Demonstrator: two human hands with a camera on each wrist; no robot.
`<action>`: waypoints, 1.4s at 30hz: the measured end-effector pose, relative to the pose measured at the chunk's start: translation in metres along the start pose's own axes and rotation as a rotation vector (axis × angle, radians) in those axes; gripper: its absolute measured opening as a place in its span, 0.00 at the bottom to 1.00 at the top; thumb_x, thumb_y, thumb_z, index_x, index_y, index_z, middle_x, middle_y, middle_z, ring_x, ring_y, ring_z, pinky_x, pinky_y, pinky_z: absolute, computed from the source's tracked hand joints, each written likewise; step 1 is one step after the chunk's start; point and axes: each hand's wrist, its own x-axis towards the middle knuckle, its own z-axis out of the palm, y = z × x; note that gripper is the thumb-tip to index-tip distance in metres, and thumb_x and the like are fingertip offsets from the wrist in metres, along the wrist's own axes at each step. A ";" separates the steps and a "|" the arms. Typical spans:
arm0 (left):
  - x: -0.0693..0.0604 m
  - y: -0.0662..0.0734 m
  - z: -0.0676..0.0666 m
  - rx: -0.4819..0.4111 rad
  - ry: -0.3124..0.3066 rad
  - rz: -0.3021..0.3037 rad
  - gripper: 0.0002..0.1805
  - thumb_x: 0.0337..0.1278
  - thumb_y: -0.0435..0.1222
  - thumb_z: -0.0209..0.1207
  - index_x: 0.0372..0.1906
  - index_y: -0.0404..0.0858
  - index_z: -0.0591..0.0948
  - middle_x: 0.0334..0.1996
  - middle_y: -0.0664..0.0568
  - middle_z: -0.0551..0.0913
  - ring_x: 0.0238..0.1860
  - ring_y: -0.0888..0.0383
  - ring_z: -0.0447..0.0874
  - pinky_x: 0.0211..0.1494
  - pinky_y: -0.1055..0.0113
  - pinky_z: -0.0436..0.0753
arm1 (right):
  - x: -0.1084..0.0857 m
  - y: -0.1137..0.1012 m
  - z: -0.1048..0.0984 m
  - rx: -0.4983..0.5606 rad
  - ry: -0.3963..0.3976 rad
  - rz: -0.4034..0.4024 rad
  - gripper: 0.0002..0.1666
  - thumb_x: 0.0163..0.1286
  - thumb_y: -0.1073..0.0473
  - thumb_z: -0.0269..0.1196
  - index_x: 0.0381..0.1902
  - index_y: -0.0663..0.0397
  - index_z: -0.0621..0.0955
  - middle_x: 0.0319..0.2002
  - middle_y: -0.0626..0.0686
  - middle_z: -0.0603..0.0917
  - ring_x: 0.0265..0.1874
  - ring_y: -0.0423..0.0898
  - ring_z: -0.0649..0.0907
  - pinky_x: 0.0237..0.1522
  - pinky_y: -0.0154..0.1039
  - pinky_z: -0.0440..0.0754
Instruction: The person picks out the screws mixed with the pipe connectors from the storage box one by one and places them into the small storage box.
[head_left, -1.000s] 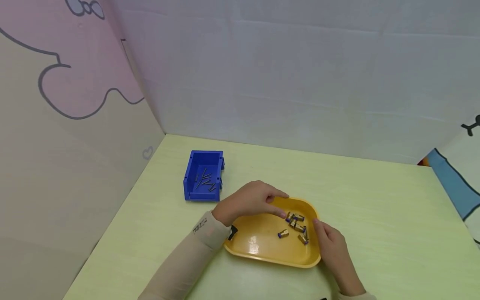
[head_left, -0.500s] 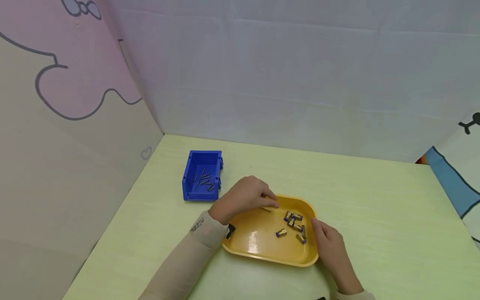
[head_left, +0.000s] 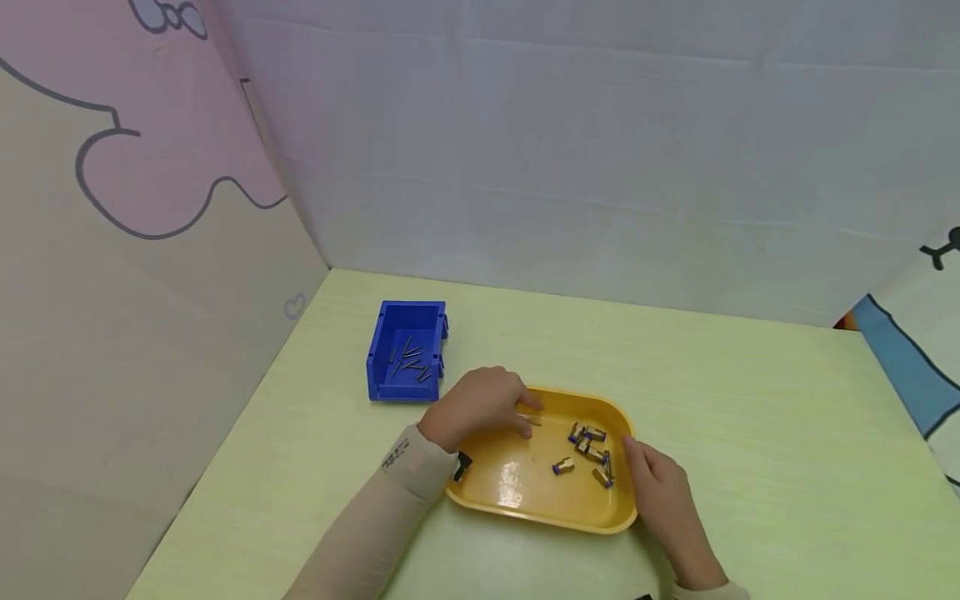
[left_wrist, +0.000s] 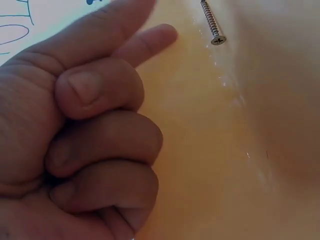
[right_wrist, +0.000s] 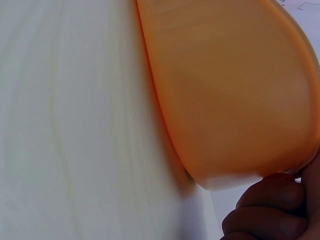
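Observation:
The left hand [head_left: 483, 407] is over the left part of a yellow tray [head_left: 555, 504], its thumb and index finger held apart. Its other fingers are curled towards the palm in the left wrist view. A countersunk screw [left_wrist: 214, 25] lies on the tray floor beyond the fingertips; in the head view this screw [head_left: 533, 421] shows between index finger and thumb. By its thumb and curled fingers, the right hand [head_left: 663, 496] grips the tray's right end. Several brass push fittings [head_left: 595, 454] with blue ends lie towards that end, with a thin screw [head_left: 608, 467] beside them.
A blue plastic bin [head_left: 402, 392] with several screws [head_left: 411, 365] in it stands behind and left of the tray on the pale yellow table [head_left: 750, 400]. White and printed sheets [head_left: 600, 167] enclose the back and sides.
The left hand has moved leftward, away from the fittings. Its index finger and thumb, close together half a second ago, have parted over the screw. The right hand keeps its grip on the tray.

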 end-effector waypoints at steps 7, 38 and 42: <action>-0.004 -0.003 0.008 0.021 0.034 0.014 0.13 0.53 0.44 0.72 0.46 0.56 0.90 0.43 0.65 0.87 0.37 0.64 0.79 0.42 0.66 0.79 | 0.000 0.000 0.000 -0.015 -0.003 0.007 0.37 0.80 0.38 0.42 0.56 0.64 0.81 0.32 0.55 0.80 0.29 0.44 0.76 0.30 0.34 0.75; 0.002 0.005 0.018 0.204 0.135 -0.044 0.15 0.49 0.40 0.71 0.15 0.50 0.78 0.15 0.62 0.74 0.20 0.63 0.72 0.23 0.68 0.70 | -0.002 -0.001 0.000 -0.035 0.004 -0.025 0.35 0.81 0.40 0.42 0.57 0.64 0.82 0.39 0.57 0.83 0.32 0.44 0.78 0.37 0.34 0.76; 0.003 0.010 0.017 0.244 0.149 -0.045 0.18 0.52 0.40 0.70 0.15 0.49 0.74 0.14 0.60 0.69 0.18 0.62 0.69 0.22 0.68 0.69 | -0.001 0.000 -0.001 -0.035 0.001 -0.017 0.36 0.81 0.40 0.42 0.56 0.64 0.82 0.36 0.57 0.82 0.31 0.44 0.77 0.36 0.34 0.76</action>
